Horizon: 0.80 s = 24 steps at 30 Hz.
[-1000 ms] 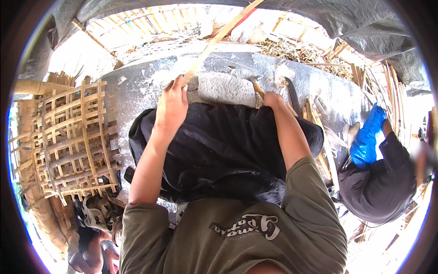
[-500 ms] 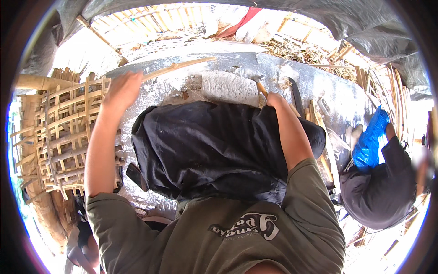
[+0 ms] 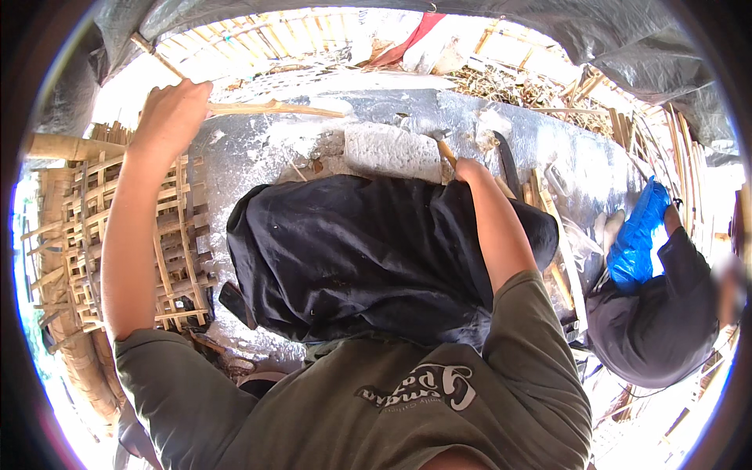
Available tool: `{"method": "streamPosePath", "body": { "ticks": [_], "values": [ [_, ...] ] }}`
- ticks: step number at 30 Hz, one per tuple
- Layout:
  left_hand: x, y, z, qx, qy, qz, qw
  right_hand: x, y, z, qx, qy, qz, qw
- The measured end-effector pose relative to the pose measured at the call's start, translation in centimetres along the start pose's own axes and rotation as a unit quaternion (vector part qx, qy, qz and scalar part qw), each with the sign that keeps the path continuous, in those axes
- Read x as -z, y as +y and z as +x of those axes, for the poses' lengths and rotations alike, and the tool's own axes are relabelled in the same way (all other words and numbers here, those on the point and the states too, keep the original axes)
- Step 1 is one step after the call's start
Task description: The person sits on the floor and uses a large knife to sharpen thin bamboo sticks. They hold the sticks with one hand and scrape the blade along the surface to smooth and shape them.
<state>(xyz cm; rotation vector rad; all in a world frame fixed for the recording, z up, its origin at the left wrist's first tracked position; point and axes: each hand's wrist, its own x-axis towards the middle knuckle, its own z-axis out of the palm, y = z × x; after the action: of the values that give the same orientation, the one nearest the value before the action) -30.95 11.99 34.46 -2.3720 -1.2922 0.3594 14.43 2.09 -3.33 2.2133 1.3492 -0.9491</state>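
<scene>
At 10 o'clock in the view, the left hand [image 3: 174,110] is raised, arm stretched out, fingers clenched round one end of a bamboo strip [image 3: 274,109]. Strip lies with its long axis nearly level across the frame: gripped end toward 9 o'clock, free end toward 3 o'clock, tip ending above the grey stone block [image 3: 392,150]. A thinner slat runs from behind the fist up toward 11 o'clock; cannot tell whether it is the same piece.

Right hand [image 3: 464,166] at about 1 o'clock from centre, resting at the far edge of the black cloth [image 3: 352,258] on the lap. It seems closed on a short wooden handle [image 3: 445,151] that sticks out toward 11 o'clock, but the fingers are mostly hidden behind the wrist; grip not certain.

The block sits on a grey sheet [image 3: 564,149] dusted with pale shavings. A dark blade [image 3: 509,160] lies on the sheet just right of the right hand.

At 9 o'clock, a woven bamboo lattice [image 3: 70,235]. At 3 o'clock, another person in a dark top [image 3: 658,321], with a blue bag [image 3: 636,235] just beside them.
</scene>
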Motion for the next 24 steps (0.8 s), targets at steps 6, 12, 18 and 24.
{"method": "streamPosePath", "body": {
  "ticks": [6,12,18,24],
  "values": [
    [4.7,1.0,0.1,0.018,0.028,0.081,0.996,-0.8,0.6,1.5,0.026,0.014,-0.006,1.000],
    [5.8,0.8,1.3,0.026,0.007,0.121,0.992,-0.9,0.6,1.9,0.020,0.006,-0.010,1.000],
    [5.7,-2.0,1.3,-0.031,0.073,-0.018,0.997,-0.4,0.0,0.2,0.014,0.015,0.013,1.000],
    [5.7,-4.7,3.6,-0.070,0.134,-0.241,0.959,-0.3,0.5,1.5,0.000,-0.013,-0.012,1.000]
  ]
}}
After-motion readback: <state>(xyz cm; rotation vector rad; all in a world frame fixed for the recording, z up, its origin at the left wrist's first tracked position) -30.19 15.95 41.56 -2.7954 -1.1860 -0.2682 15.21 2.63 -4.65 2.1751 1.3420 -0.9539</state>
